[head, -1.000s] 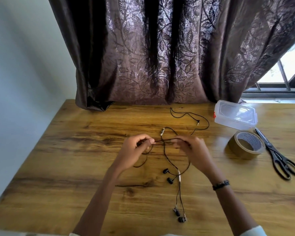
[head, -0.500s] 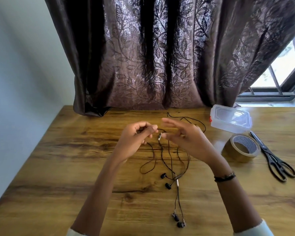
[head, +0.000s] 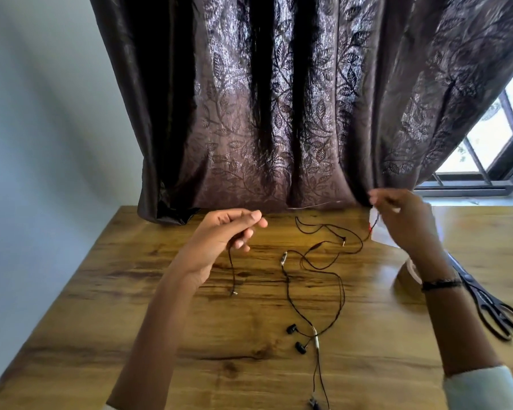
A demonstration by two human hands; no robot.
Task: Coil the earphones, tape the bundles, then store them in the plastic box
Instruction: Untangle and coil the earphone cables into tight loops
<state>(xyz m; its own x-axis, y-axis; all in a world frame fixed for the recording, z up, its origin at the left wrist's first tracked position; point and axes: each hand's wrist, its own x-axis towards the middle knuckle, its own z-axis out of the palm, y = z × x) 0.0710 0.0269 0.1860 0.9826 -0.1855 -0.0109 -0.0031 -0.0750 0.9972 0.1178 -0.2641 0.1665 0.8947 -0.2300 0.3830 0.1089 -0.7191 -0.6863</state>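
Dark leaf-patterned curtain [head: 279, 113] hung behind a glossy wood-grain counter [head: 131, 321]; clear plastic box [head: 381, 232] at the far right, mostly hidden behind the right hand [head: 403, 223]; thin black earphones [head: 314, 279] sprawled mid-counter, uncoiled. Left hand [head: 219, 241] raised, fingers pinching one cable whose plug end dangles; right-hand fingers pinching another strand, blurred. Probably still separating cables; coiling one set next, likely. Black metal scissors [head: 492, 306] near right.
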